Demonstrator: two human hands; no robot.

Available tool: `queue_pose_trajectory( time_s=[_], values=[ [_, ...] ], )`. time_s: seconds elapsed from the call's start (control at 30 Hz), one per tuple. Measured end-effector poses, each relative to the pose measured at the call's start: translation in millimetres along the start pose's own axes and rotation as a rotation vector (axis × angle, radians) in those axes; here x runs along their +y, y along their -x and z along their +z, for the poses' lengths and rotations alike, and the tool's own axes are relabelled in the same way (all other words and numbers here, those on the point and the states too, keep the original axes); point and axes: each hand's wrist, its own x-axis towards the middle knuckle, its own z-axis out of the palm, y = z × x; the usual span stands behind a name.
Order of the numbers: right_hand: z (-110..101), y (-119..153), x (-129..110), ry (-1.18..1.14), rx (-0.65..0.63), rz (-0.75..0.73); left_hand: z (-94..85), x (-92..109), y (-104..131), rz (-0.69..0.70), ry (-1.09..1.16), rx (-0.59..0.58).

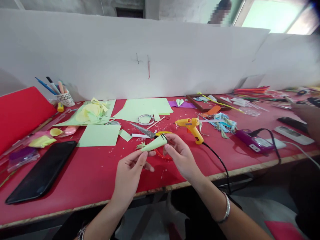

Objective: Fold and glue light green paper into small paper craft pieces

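Both hands hold a green paper cone above the red counter

The left hand point(130, 170) pinches the narrow end of the cone point(154, 144) between thumb and fingers, its grip closed on the paper; the right hand point(180, 156) closes its fingertips on the wide end, at 3 o'clock of the cone. The cone lies tilted, tip low toward 8 o'clock, over the counter point(95, 173) near its front edge. Scissors point(145, 131) lie just beyond at 11 o'clock, a tape roll point(146, 119) farther behind them. A yellow glue gun point(191, 127) stands at 2 o'clock, its black cord running off the edge. A black phone point(42, 171) lies well apart at 9 o'clock
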Motion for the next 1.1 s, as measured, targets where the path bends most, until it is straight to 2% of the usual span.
queue_pose_trajectory(
  time_s=[0.17, 0.37, 0.47, 0.57, 0.67, 0.87, 1.1],
  values=[
    [2, -2, 7, -0.176, 0.054, 0.056, 3.0, -3, 2, -0.027, 0.043, 0.003],
    [8, -4, 5, -0.267, 0.079, 0.079, 4.6, -2, 1, 0.016, 0.018, 0.031],
    [9, -5, 1, -0.343, 0.105, 0.131, 3.7, -1, 0, 0.081, -0.012, -0.03],
    [8, -6, -1, -0.459, 0.104, 0.18, -0.6, 0, -3, 0.162, -0.063, -0.151],
    [6, -6, 0, -0.54, 0.052, 0.203, -7.1, 0, -8, 0.224, -0.111, -0.243],
    [10, 0, 2, -0.561, -0.16, 0.316, -17.1, -3, -14, 0.315, -0.183, -0.31],
    [11, 5, 7, -0.577, -0.241, 0.312, -22.6, 1, -19, 0.372, -0.342, -0.207]
  ],
)
